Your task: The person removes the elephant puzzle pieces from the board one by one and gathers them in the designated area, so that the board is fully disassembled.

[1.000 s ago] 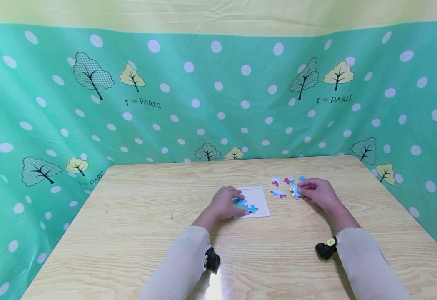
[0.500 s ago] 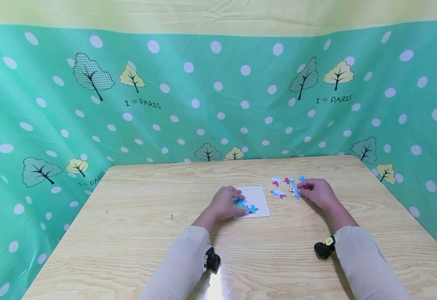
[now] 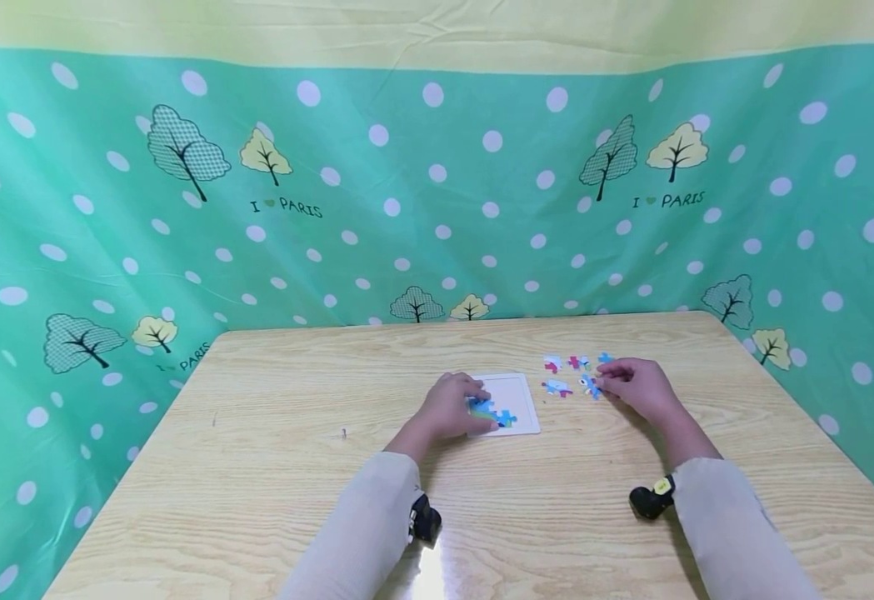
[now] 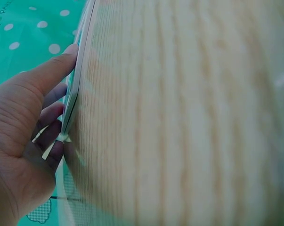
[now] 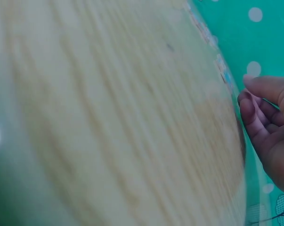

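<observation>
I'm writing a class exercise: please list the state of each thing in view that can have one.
White puzzle board, flat on the table, partly filled.
Loose puzzle pieces, on the table, outside the board.
Left hand, holding the board's side.
Right hand, at the loose pieces, any grip unclear.
Curtain, hanging behind the table.

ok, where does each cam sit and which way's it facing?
Head: on the person's head, facing forward and down at the table, puzzle board and loose pieces; left hand, right hand and sleeves show.
Left wrist: on that wrist, facing the board edge-on; only the left hand shows.
Right wrist: on that wrist, facing low across the table; only the right hand shows.
Shared: both wrist views catch the table and dotted curtain.
</observation>
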Tool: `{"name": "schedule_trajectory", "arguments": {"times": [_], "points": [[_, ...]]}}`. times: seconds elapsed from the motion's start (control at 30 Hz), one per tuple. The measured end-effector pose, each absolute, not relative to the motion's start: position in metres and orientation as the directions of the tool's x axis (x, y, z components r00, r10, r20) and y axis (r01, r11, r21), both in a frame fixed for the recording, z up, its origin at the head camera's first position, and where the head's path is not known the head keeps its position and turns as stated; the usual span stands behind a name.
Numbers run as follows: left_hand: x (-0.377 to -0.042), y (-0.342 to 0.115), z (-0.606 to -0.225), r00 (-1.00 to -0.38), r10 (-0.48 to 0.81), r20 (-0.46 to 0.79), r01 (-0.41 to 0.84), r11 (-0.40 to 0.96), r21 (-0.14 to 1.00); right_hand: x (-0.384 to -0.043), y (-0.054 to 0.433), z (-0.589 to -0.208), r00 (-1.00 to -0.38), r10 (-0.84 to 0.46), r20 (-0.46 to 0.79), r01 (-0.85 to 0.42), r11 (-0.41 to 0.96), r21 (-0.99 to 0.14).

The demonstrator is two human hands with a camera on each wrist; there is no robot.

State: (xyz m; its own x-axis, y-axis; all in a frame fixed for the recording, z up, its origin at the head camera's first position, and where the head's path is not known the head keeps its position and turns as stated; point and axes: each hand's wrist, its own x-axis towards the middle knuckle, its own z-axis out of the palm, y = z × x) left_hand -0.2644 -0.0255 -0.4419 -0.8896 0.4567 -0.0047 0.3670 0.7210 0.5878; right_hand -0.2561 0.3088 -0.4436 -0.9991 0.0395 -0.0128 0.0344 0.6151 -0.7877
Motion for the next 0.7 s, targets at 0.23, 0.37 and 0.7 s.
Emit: {"name": "schedule_trajectory", "arguments": {"times": [0.23,0.37,0.7], "points": [[-0.264,-0.026,-0.442,-0.89,0.457,-0.007,0.365,0.72,0.59,-0.251,0.308,-0.44,-0.998,0.054,0.037,0.001,0.577,-0.817],[-0.264,-0.026,-0.442,-0.887,0.461,-0.004,0.371,0.72,0.587,-0.248,0.304,-0.439,-0.997,0.057,0.059,-0.018,0.548,-0.836],[-0.263,-0.026,-0.442,-0.887,0.461,-0.002,0.374,0.722,0.582,-0.241,0.29,-0.429,-0.996,0.032,0.083,-0.057,0.491,-0.869]]}}
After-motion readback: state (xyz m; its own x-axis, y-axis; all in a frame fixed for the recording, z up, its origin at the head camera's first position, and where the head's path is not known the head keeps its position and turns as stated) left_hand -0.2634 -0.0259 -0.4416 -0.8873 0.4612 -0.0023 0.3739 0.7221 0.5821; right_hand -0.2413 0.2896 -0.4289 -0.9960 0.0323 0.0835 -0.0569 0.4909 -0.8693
